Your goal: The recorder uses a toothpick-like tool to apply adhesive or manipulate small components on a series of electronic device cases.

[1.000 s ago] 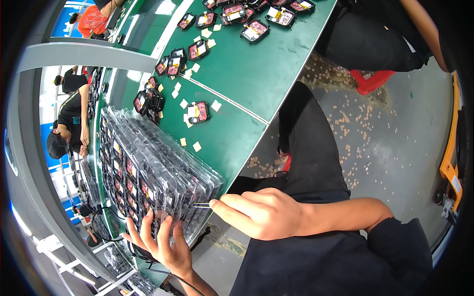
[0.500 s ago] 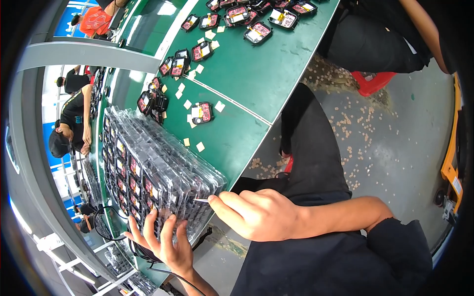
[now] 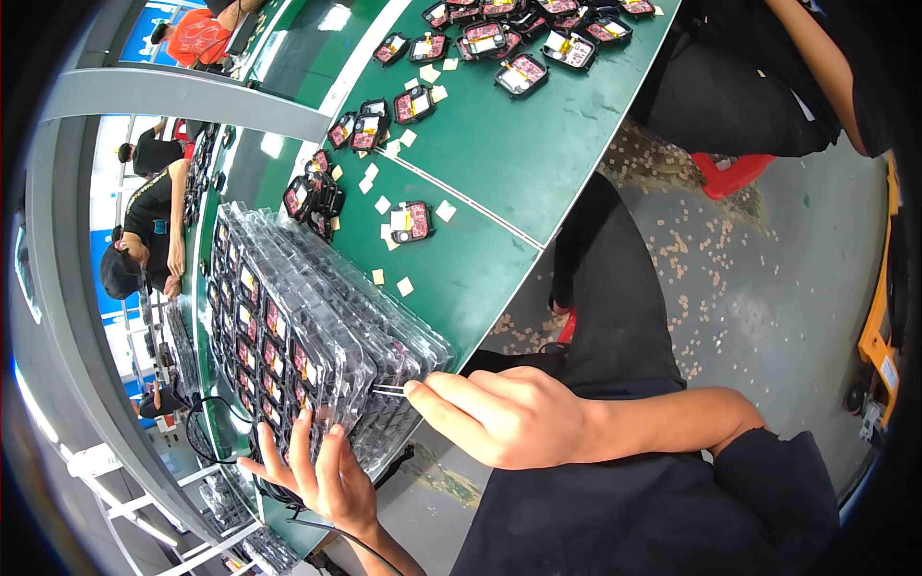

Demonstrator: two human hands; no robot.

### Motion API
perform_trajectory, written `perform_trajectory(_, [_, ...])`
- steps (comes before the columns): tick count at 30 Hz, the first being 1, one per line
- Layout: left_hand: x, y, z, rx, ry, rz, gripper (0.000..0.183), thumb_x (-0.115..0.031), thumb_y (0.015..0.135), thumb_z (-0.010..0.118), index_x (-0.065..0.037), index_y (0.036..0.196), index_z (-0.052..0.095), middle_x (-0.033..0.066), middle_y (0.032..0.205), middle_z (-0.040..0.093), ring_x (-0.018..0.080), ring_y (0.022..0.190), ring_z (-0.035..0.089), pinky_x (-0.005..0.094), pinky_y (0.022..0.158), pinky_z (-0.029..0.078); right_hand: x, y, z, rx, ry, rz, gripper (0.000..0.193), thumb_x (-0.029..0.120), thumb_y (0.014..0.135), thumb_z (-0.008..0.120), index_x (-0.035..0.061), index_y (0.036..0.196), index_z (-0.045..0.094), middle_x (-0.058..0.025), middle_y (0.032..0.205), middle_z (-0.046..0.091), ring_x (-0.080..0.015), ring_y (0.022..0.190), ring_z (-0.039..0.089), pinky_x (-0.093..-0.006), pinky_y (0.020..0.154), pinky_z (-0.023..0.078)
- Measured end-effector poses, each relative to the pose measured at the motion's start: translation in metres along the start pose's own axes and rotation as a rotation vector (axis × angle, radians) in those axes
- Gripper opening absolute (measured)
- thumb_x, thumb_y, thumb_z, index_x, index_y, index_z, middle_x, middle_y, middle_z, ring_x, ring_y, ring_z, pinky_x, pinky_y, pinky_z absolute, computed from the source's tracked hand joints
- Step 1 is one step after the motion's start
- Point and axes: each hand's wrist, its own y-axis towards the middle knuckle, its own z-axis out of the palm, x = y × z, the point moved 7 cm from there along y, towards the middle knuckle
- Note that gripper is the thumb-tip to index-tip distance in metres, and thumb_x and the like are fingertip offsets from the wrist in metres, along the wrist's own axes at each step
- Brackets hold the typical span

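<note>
A tall stack of clear plastic trays stands at the near end of the green bench, its top tray filled with small black devices with red insides. My right hand pinches a pair of thin metal tweezers, whose tips point left at the near corner of the stack. The two prongs look slightly apart, with nothing visible between them. At the stack's lower edge, my left hand is open, fingers spread over the top tray's rim. Whether its fingertips press on a device is hard to tell.
On the green bench lie loose black device housings and small pale yellow squares. More housings pile up at the far end. Black cables run left of the stack. Another person sits beside me at the upper right, near a red stool.
The bench and trays have shifted slightly right in the view. The tweezers' prongs now show as two separate lines. Both hands stay in nearly the same place.
</note>
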Motion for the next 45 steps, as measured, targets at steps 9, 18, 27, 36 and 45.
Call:
perform_trajectory(9, [0.003, -0.001, 0.002, 0.047, -0.076, -0.031, 0.009, -0.023, 0.093, 0.074, -0.020, 0.101, 0.070, 0.0063, 0.132, 0.067, 0.0494, 0.144, 0.041, 0.0766, 0.120, 0.005, 0.000, 0.003, 0.005, 0.098, -0.130, 0.030, 0.040, 0.009, 0.079, 0.069, -0.0038, 0.116, 0.073, -0.0047, 0.097, 0.066, -0.0083, 0.059, 0.054, -0.0212, 0.048, 0.048])
perform_trajectory(18, [0.008, 0.000, 0.004, 0.039, -0.103, -0.058, 0.013, -0.015, 0.088, 0.076, -0.023, 0.098, 0.073, 0.0032, 0.126, 0.068, 0.0451, 0.142, 0.045, 0.0721, 0.122, 0.009, 0.009, -0.005, -0.010, 0.041, -0.096, -0.068, 0.039, 0.011, 0.080, 0.069, -0.0041, 0.116, 0.072, -0.0059, 0.099, 0.068, -0.0071, 0.059, 0.054, -0.0204, 0.049, 0.045])
perform_trajectory(27, [0.007, 0.004, -0.001, -0.048, -0.062, -0.073, 0.018, -0.005, 0.087, 0.074, -0.021, 0.093, 0.071, 0.0026, 0.122, 0.071, 0.0428, 0.138, 0.051, 0.0704, 0.123, 0.011, 0.007, 0.008, 0.002, -0.011, -0.133, -0.064, 0.041, 0.014, 0.081, 0.066, -0.0040, 0.118, 0.070, -0.0031, 0.098, 0.065, -0.0065, 0.062, 0.055, -0.0191, 0.048, 0.045])
perform_trajectory(36, [0.003, 0.008, 0.001, -0.017, -0.169, -0.117, 0.018, 0.000, 0.087, 0.070, -0.017, 0.093, 0.070, 0.0057, 0.122, 0.072, 0.0422, 0.139, 0.050, 0.0687, 0.124, 0.010, 0.007, 0.011, -0.001, 0.054, -0.145, -0.023, 0.039, 0.008, 0.079, 0.069, -0.0037, 0.116, 0.074, -0.0059, 0.098, 0.068, -0.0083, 0.058, 0.054, -0.0209, 0.048, 0.047])
perform_trajectory(45, [0.009, 0.009, -0.005, -0.039, -0.208, -0.089, 0.025, 0.010, 0.092, 0.056, -0.011, 0.105, 0.059, 0.0103, 0.127, 0.071, 0.0397, 0.141, 0.051, 0.0630, 0.126, 0.011, 0.010, 0.015, -0.003, -0.038, -0.089, -0.082, 0.043, 0.014, 0.081, 0.066, -0.0053, 0.120, 0.070, -0.0056, 0.102, 0.067, -0.0067, 0.063, 0.057, -0.0187, 0.050, 0.047])
